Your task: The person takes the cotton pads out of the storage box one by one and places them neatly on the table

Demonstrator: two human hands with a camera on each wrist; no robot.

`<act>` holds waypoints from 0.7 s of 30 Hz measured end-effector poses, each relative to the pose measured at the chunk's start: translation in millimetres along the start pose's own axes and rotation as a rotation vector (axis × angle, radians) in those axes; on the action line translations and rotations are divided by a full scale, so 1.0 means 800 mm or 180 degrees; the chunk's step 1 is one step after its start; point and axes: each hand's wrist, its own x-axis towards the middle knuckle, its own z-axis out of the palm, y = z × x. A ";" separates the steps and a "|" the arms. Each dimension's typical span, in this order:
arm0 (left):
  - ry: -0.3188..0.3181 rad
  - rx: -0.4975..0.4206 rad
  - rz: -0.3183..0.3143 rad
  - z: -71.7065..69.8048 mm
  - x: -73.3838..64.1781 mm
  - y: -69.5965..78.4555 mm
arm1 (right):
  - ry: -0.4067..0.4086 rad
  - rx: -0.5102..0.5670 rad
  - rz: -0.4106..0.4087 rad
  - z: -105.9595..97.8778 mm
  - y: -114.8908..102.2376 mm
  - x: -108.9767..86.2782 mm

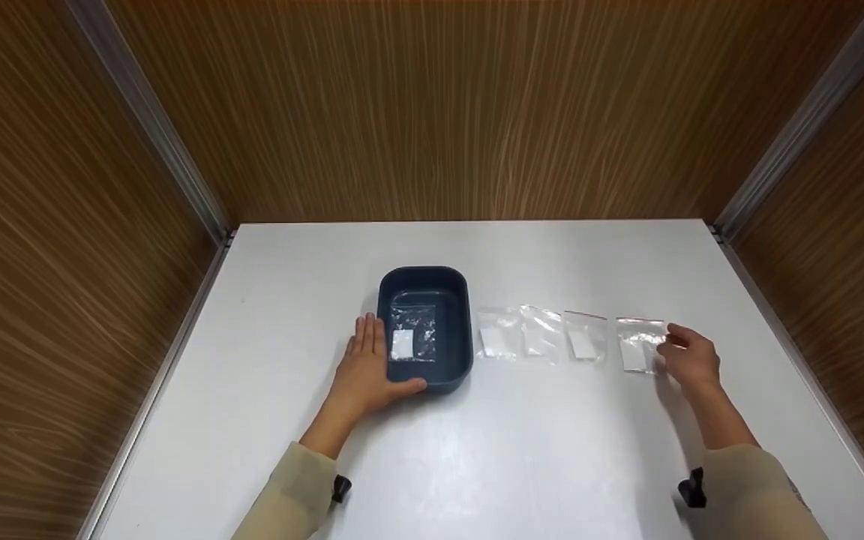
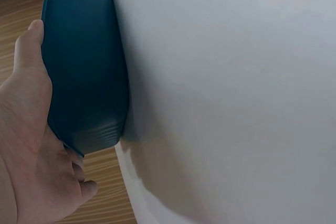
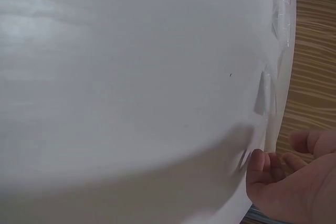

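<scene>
My left hand [image 1: 363,375] lies along the left side of a dark blue plastic bin [image 1: 464,337], fingers straight against its wall and thumb by the near corner. Inside the bin is a small clear zip bag [image 1: 423,334] with a white piece in it. My right hand [image 1: 691,360] pinches the right edge of another zip bag [image 1: 634,345], the rightmost in a row. In the right wrist view, curled fingers [image 3: 257,166] meet the edge of the clear plastic; the exact contact is partly hidden. The left wrist view shows the bin's outer wall [image 2: 84,66].
Between the bin and the right hand lie more clear zip bags: one beside the bin [image 1: 496,334], a second bag [image 1: 541,334] and a third bag [image 1: 586,335]. The white table [image 1: 522,457] is bounded by wood-grain panels [image 1: 432,112] at the back and both sides.
</scene>
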 end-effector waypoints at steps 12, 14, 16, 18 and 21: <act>-0.0015 0.0025 -0.0015 -0.002 -0.001 0.000 | 0.0018 0.0127 -0.0109 0.002 -0.004 0.000; -0.0027 0.0013 -0.0016 -0.002 -0.001 0.000 | 0.0014 0.0134 -0.0137 0.001 -0.006 -0.001; -0.0044 0.0000 -0.0019 -0.002 -0.001 0.001 | 0.0001 0.0188 -0.0151 0.002 -0.009 -0.003; -0.0047 -0.0006 -0.0017 -0.003 -0.001 0.001 | -0.0031 0.0285 -0.0167 0.003 -0.013 -0.004; -0.0034 -0.0010 -0.0011 -0.003 -0.002 0.001 | -0.0091 0.0464 -0.0187 0.005 -0.022 -0.006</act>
